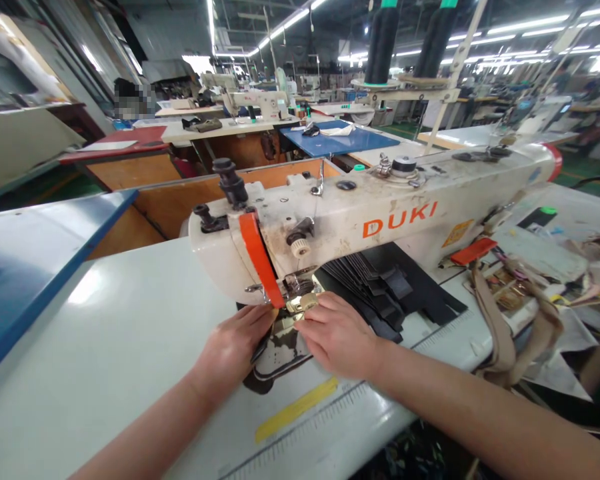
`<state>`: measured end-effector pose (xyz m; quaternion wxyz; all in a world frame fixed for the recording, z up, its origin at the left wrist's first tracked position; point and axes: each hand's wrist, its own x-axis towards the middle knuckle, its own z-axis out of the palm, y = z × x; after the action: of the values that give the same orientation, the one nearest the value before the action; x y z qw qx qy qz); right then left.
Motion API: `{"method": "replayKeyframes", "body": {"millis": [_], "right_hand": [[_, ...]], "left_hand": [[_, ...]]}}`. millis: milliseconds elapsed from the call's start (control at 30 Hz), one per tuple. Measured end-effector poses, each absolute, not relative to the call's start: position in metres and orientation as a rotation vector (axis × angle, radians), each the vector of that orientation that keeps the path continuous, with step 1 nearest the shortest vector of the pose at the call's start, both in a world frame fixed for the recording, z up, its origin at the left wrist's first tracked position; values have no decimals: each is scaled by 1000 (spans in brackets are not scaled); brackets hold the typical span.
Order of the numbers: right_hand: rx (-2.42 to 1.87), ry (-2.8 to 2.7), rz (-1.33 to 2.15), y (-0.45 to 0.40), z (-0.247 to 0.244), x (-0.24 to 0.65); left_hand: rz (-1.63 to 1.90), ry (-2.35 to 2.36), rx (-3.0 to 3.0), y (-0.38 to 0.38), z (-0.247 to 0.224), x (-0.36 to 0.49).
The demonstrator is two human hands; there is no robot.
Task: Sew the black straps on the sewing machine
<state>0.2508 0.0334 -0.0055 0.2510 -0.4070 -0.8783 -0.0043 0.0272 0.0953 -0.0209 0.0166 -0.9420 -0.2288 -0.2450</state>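
Note:
A white sewing machine point(330, 213) with red DUKI lettering stands before me. My left hand point(235, 343) is at the left of the needle area, fingers closed together on a dark piece point(261, 348) that mostly hides under them. My right hand point(337, 337) is on the other side, its fingertips pinched beside the brass-coloured guide point(309, 302); what they hold, if anything, is hidden. Between the hands lies the worn metal needle plate point(283, 353). Behind my right hand, a fanned stack of black pieces point(365, 283) rests under the machine's arm.
A yellow tape strip point(295, 411) and a ruler scale point(325, 417) run along the table's front. Tan straps point(497, 327) and an orange-red item point(474, 251) lie at the right. Black thread cones point(381, 47) stand behind the machine. A blue-topped table point(45, 247) adjoins at left.

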Motion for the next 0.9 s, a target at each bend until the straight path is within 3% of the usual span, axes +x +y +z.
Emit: {"method": "replayKeyframes", "body": {"millis": [267,533,633,800,900], "right_hand": [[-1174,-2211,356,24,-10,254],[-1325,-2007,808,-28,-7,198],[-1304,-2013,1013,-38,-4,188],[-1281,-2039,1065,-49,23,207],[-1206,-2272,953,-67,57,210]], "left_hand": [[-704,-710,-2833,33,1,10],[-897,-757,-2703,-65,-24,-9],[-817,-709,-2713,-77,-16,1],[-881,-606,-2873,-83,14,5],[-912,-997,-3006,-80,41,-1]]}}
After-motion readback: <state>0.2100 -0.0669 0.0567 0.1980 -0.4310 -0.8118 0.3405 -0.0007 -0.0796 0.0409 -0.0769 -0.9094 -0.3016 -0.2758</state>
